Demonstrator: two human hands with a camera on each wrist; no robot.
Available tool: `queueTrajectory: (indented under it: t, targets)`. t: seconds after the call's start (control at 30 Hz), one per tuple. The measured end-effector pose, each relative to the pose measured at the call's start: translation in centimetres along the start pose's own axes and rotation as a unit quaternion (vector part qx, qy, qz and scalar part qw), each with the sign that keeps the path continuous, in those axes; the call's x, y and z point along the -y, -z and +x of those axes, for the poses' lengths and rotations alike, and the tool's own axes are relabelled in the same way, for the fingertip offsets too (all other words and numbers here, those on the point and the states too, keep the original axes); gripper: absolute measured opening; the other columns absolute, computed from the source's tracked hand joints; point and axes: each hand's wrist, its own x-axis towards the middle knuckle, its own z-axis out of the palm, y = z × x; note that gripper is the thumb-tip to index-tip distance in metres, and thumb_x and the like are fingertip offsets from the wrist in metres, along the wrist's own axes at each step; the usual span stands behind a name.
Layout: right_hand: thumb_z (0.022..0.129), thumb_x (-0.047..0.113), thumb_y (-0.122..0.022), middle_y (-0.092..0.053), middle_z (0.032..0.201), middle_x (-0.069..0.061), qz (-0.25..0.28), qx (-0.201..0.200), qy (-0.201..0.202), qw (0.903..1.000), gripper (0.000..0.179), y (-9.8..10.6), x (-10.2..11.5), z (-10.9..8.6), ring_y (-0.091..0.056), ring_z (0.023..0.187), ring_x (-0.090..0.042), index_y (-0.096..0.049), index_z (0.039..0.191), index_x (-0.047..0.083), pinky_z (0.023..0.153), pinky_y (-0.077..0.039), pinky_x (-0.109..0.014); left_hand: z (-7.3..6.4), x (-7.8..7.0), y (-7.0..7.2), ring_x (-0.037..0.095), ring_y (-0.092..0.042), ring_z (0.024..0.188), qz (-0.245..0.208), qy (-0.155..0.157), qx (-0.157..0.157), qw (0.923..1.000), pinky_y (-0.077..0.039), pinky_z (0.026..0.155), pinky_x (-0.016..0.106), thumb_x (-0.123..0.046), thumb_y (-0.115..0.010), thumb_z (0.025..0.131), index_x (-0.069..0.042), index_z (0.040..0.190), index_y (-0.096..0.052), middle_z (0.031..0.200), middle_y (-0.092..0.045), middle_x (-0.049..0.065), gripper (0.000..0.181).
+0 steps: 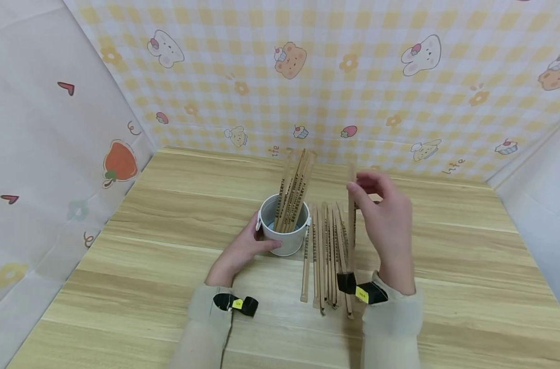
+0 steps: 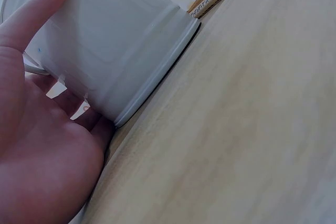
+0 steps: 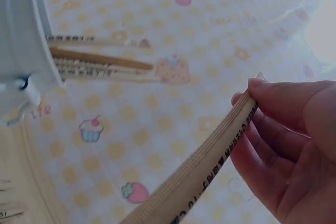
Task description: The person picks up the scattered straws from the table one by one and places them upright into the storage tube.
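Note:
A small white metal bucket (image 1: 286, 241) stands on the wooden table, with several paper-wrapped straws (image 1: 293, 197) leaning in it. My left hand (image 1: 243, 247) holds the bucket from its left side; in the left wrist view the thumb (image 2: 44, 9) lies along the wall and other fingers go behind it. Between thumb and fingers, my right hand (image 1: 385, 220) pinches one wrapped straw (image 1: 351, 230) near its upper end, upright, right of the bucket. The right wrist view shows this held straw (image 3: 205, 166) with dark printing. Its lower end is partly hidden by the wrist strap.
Several more wrapped straws (image 1: 328, 256) lie side by side on the table (image 1: 169, 215), between the bucket and my right hand. Behind the table hangs a yellow checked cloth (image 1: 261, 102) with cartoon prints. White cloth (image 1: 54, 128) borders the left side.

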Motion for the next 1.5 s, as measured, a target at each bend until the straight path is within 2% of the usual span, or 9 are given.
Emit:
queueTrajectory:
  t: [0.17, 0.3, 0.43, 0.53, 0.87, 1.07, 1.13, 1.23, 1.5]
  targets:
    - [0.08, 0.026, -0.066, -0.062, 0.09, 0.004, 0.043, -0.019, 0.006, 0.9989, 0.027, 0.4, 2.2, -0.7, -0.058, 0.082, -0.006, -0.063, 0.103, 0.012, 0.061, -0.048, -0.018, 0.0, 0.0, 0.0, 0.022, -0.026, 0.127, 0.007, -0.001, 0.0, 1.0, -0.02, 0.104, 0.038, -0.007, -0.072, 0.072, -0.021, 0.141, -0.019, 0.139, -0.028, 0.003, 0.088]
    - [0.08, 0.014, -0.067, -0.062, 0.089, -0.003, 0.122, -0.04, 0.029, 0.9913, 0.027, 0.6, 4.0, -1.2, -0.059, 0.081, -0.013, -0.062, 0.105, 0.005, 0.061, -0.051, -0.021, 0.0, 0.0, 0.0, 0.022, -0.026, 0.127, 0.006, -0.002, 0.001, 1.0, -0.019, 0.104, 0.038, -0.007, -0.072, 0.072, -0.02, 0.141, -0.02, 0.139, -0.028, 0.003, 0.087]
    - [0.078, -0.002, -0.065, -0.061, 0.086, -0.015, 0.231, -0.064, 0.068, 0.9684, 0.026, 0.9, 5.7, -1.6, -0.059, 0.077, -0.022, -0.06, 0.103, -0.006, 0.06, -0.052, -0.027, 0.0, -0.1, 0.1, 0.023, -0.025, 0.128, 0.002, 0.0, 0.0, 1.0, -0.019, 0.104, 0.038, -0.007, -0.072, 0.072, -0.021, 0.141, -0.019, 0.14, -0.027, 0.004, 0.089]
    - [0.076, -0.008, -0.063, -0.06, 0.085, -0.018, 0.284, -0.084, 0.087, 0.9512, 0.026, 1.0, 6.5, -1.7, -0.058, 0.075, -0.023, -0.059, 0.102, -0.01, 0.06, -0.052, -0.027, 0.1, -0.1, 0.1, 0.023, -0.025, 0.128, 0.002, 0.001, 0.0, 1.0, -0.019, 0.104, 0.039, -0.007, -0.072, 0.072, -0.021, 0.141, -0.019, 0.14, -0.027, 0.004, 0.089]
    - [0.075, -0.013, -0.06, -0.058, 0.089, -0.027, 0.353, -0.176, 0.119, 0.9111, 0.028, 1.0, 7.4, -1.9, -0.055, 0.08, -0.029, -0.055, 0.103, -0.013, 0.065, -0.052, -0.029, 0.1, -0.1, 0.1, 0.022, -0.025, 0.128, 0.006, -0.002, 0.001, 1.0, -0.019, 0.105, 0.038, -0.007, -0.072, 0.072, -0.02, 0.141, -0.02, 0.14, -0.027, 0.003, 0.088]
    - [0.074, -0.015, -0.059, -0.054, 0.088, -0.028, 0.391, -0.205, 0.127, 0.888, 0.029, 0.3, 7.6, -1.9, -0.053, 0.08, -0.032, -0.053, 0.102, -0.014, 0.066, -0.052, -0.033, 0.0, -0.2, 0.1, 0.022, -0.025, 0.128, 0.01, -0.005, 0.002, 0.9999, -0.019, 0.105, 0.038, -0.007, -0.072, 0.072, -0.021, 0.141, -0.02, 0.139, -0.028, 0.003, 0.087]
    - [0.074, -0.014, -0.059, -0.053, 0.089, -0.026, 0.392, -0.204, 0.126, 0.8881, 0.029, 0.0, 7.5, -1.8, -0.053, 0.081, -0.032, -0.052, 0.102, -0.014, 0.066, -0.052, -0.033, 0.0, -0.2, 0.1, 0.022, -0.025, 0.128, 0.011, -0.003, 0.002, 0.9999, -0.019, 0.105, 0.039, -0.008, -0.072, 0.072, -0.021, 0.14, -0.021, 0.139, -0.029, 0.003, 0.086]
    - [0.075, -0.014, -0.058, -0.051, 0.091, -0.024, 0.383, -0.192, 0.118, 0.8956, 0.029, -0.5, 7.2, -1.8, -0.053, 0.082, -0.031, -0.051, 0.103, -0.012, 0.067, -0.052, -0.034, -0.1, -0.2, 0.0, 0.023, -0.025, 0.128, 0.01, -0.001, 0.003, 0.9999, -0.019, 0.105, 0.039, -0.008, -0.072, 0.073, -0.022, 0.14, -0.021, 0.139, -0.028, 0.003, 0.086]
    - [0.079, -0.011, -0.057, -0.052, 0.097, -0.019, 0.324, -0.146, 0.086, 0.9307, 0.029, -1.7, 6.3, -1.6, -0.052, 0.088, -0.03, -0.051, 0.107, -0.007, 0.069, -0.052, -0.033, -0.2, -0.2, 0.0, 0.024, -0.025, 0.128, 0.011, -0.004, 0.002, 0.9999, -0.019, 0.104, 0.04, -0.008, -0.072, 0.072, -0.021, 0.14, -0.021, 0.139, -0.029, 0.004, 0.086]
